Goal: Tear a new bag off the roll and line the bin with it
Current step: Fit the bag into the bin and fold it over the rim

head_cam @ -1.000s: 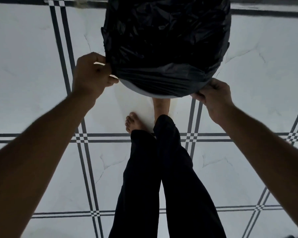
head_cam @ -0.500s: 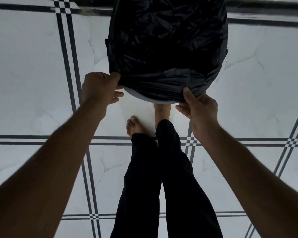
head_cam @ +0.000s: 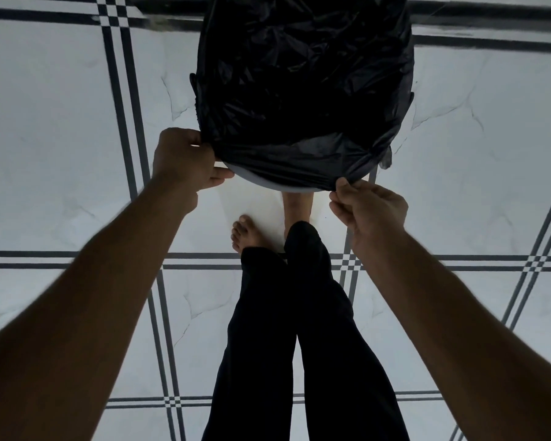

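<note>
1. Head view, looking straight down: the left hand [head_cam: 185, 160] is seen closed on the near-left hem of the black bag [head_cam: 303, 74], the film gripped between thumb and curled fingers at the side of the bin [head_cam: 268, 183].
2. The right hand [head_cam: 368, 208] is shown pinching the bag's lower edge at the near-right, with the thumb and forefinger pressed on a gathered fold of plastic and the other fingers curled beneath.
3. Both forearms are extended bare from the lower corners of the frame, converging on the bin.
4. The bag is draped over the bin's mouth and folded down its outside, its crumpled middle sagging into the opening; only a pale arc of the bin's wall is left exposed below the hem, between the two hands.
5. A loose tail of plastic is seen hanging off the bag's right side, just above the right hand.
6. Dark trousers [head_cam: 299, 345] and bare feet [head_cam: 245, 233] are visible directly below the bin, one foot partly hidden under it.
7. The bin is stood on a white marbled tile floor [head_cam: 61, 154] crossed by paired dark lines, with small checked squares where the lines meet.
</note>
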The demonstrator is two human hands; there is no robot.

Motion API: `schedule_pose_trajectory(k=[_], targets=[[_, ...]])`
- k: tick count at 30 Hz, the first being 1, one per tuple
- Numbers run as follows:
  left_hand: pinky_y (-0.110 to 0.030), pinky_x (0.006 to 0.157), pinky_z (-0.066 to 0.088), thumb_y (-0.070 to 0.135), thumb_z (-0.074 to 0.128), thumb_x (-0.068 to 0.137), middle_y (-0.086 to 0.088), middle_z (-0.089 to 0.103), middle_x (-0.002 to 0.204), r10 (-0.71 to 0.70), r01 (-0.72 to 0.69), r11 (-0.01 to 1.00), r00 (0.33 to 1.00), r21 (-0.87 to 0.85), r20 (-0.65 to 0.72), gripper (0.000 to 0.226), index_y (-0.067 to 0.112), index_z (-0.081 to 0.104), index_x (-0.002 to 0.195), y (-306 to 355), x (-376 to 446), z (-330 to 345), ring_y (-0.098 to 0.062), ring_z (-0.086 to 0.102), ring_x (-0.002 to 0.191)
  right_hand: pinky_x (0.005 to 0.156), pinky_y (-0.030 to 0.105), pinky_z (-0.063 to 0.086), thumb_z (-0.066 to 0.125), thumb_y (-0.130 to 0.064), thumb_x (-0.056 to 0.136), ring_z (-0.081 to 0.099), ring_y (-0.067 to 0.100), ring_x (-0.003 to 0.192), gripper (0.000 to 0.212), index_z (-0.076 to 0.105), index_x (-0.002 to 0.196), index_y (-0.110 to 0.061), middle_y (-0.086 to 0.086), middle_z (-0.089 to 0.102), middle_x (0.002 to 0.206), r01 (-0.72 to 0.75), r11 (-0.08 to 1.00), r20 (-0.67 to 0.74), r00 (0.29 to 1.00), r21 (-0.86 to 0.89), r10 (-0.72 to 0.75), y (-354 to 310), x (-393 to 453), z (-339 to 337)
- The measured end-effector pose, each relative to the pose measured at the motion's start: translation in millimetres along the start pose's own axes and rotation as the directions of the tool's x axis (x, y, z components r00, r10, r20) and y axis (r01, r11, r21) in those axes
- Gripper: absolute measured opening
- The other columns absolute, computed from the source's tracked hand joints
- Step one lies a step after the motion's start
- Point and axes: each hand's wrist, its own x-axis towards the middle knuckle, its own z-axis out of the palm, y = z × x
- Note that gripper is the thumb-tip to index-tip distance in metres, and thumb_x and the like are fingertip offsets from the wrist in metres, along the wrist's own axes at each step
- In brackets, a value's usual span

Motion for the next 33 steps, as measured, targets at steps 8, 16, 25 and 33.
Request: schedule_pose_trajectory(k=[8,16,25,33], targets=[[-0.047,0.075,0.062,0.015,0.051,0.093,-0.008,0.075,0.088,0.101,-0.107,0.994,0.982,-0.025,-0.162,0.019,0.018,0.06,0.078,-18,-7,10,-0.027,0.075,0.065,0.072,0.028,0.062,0.07,0.003,0.085,0.069,0.012,0.06,0.012,0.063,0.094,-0.003,0.008,0.07,0.074,0.027,1.0,-0.089,0.996,0.0,-0.027,5,-5,9],[-0.039,0.069,0.064,0.003,0.058,0.093,-0.015,0.074,0.096,0.049,-0.057,0.996,0.992,-0.07,-0.115,0.012,0.001,0.068,0.099,-16,4,6,-0.027,0.075,0.063,0.076,0.041,0.062,0.068,-0.007,0.082,0.074,0.021,0.072,0.013,0.065,0.091,-0.016,0.004,0.069,0.067,0.289,0.913,-0.017,0.952,-0.288,-0.307,20,7,2],[-0.043,0.075,0.063,0.007,0.064,0.093,-0.006,0.076,0.09,0.077,-0.078,0.997,0.989,-0.002,-0.126,0.015,0.015,0.07,0.081,-18,8,9,-0.024,0.076,0.065,0.075,0.048,0.06,0.067,-0.024,0.069,0.072,0.024,0.073,0.013,0.068,0.081,-0.018,0.0,0.072,0.066,0.36,0.826,0.018,0.92,-0.434,-0.391,33,23,5],[-0.041,0.071,0.059,0.005,0.059,0.085,0.002,0.073,0.067,0.177,-0.155,0.979,0.968,0.131,-0.177,0.028,0.022,0.068,0.065,-27,19,13,-0.017,0.071,0.064,0.071,0.041,0.063,0.068,-0.008,0.08,0.073,0.02,0.065,0.016,0.063,0.065,-0.012,0.002,0.071,0.062,0.377,0.829,0.014,0.913,-0.412,-0.408,36,26,7]])
